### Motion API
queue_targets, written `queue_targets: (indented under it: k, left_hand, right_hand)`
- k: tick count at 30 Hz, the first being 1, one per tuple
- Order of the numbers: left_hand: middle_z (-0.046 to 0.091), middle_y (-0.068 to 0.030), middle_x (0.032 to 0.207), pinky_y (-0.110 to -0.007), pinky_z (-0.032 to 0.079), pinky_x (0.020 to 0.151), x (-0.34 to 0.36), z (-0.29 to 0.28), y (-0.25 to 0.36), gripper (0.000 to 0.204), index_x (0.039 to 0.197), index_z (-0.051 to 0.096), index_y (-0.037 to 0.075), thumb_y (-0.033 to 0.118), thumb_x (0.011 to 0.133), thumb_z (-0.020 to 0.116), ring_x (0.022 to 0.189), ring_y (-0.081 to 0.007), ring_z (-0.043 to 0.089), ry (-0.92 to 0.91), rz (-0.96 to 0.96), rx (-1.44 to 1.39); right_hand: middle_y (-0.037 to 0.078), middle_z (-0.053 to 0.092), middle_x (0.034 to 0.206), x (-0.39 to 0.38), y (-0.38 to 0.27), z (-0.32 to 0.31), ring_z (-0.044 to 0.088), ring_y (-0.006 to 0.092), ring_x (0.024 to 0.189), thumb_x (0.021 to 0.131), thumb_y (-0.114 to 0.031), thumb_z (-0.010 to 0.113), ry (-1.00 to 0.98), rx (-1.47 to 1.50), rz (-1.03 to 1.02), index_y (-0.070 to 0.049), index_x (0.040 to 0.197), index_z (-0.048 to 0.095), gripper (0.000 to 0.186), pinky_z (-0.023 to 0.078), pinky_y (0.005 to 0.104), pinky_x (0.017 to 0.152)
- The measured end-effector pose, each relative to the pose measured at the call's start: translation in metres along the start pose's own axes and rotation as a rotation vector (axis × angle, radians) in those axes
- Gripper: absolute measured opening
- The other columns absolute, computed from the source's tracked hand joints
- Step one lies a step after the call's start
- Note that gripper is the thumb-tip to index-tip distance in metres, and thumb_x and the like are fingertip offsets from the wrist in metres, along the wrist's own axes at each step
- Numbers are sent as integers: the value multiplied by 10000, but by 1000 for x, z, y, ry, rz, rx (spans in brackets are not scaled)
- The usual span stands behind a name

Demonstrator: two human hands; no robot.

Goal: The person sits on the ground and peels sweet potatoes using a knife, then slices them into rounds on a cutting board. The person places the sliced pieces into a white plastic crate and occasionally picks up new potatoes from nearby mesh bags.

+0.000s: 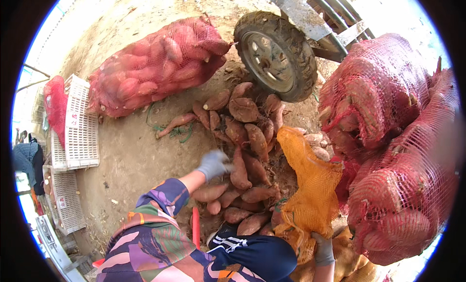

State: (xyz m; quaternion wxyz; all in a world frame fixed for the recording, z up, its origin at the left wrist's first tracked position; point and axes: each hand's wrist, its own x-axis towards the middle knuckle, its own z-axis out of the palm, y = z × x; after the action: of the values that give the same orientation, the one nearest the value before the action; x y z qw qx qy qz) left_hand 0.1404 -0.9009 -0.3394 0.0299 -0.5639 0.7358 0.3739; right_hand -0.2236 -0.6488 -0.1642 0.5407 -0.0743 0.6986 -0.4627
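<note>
A heap of sweet potatoes (234, 131) lies on the ground in front of me. My left hand (214, 164), in a grey glove, is at the left side of the heap, close to a long upright sweet potato (240, 170). Motion smears its fingers, so its grip is unclear. Low on the right, my gloved right hand (324, 250) grips the lower part of an orange mesh bag (313, 185). That bag stands up over the right side of the heap, and its folds partly hide my fingers.
Full red mesh sacks stand at the right (388, 194) and another lies at the far left (160, 63). A muddy cart wheel (275, 56) stands behind the heap. White plastic crates (80, 131) are stacked at the left, with a person (30, 160) beyond. Green twine (182, 132) lies on the soil.
</note>
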Motion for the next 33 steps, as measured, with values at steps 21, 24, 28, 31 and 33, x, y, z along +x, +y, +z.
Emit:
queue_targets:
  k: [21,24,28,31,33]
  left_hand:
    - [450,-140,1404,-453,363,1055,139,-55,48,744,1282,556,111,548,703,721,1292,-340,427,345,224,178]
    - [295,-108,1511,-516,356,1060,180,-67,63,882,1355,490,139,582,638,752,1356,-333,338,282,-126,211]
    - [364,-134,1468,-500,347,1069,187,-84,79,903,1349,501,130,599,614,738,1349,-326,358,-71,-211,332]
    - [474,-157,1371,-425,412,1036,171,-72,70,863,1293,553,99,556,588,749,1288,-342,432,-70,-144,348]
    - [494,-183,1338,-443,417,1019,156,-53,71,810,1265,586,122,559,600,736,1241,-378,466,-78,-35,360]
  right_hand:
    - [61,623,888,-68,69,-133,590,245,842,790,-49,634,-106,-788,-42,-74,1238,506,466,488,410,805]
    - [39,602,828,-70,77,-148,575,209,797,790,-34,621,-310,-1106,-232,-70,1210,504,438,483,379,730]
    - [53,575,795,-93,64,-122,535,142,611,803,-28,603,-7,-667,26,-74,1166,501,380,452,293,510]
    - [95,576,885,-85,52,-112,557,168,752,817,-64,613,0,-708,493,-79,1207,490,409,494,319,642]
    - [103,618,1037,-77,33,-85,595,240,939,770,-30,633,-89,-539,103,-23,1191,537,433,491,357,804]
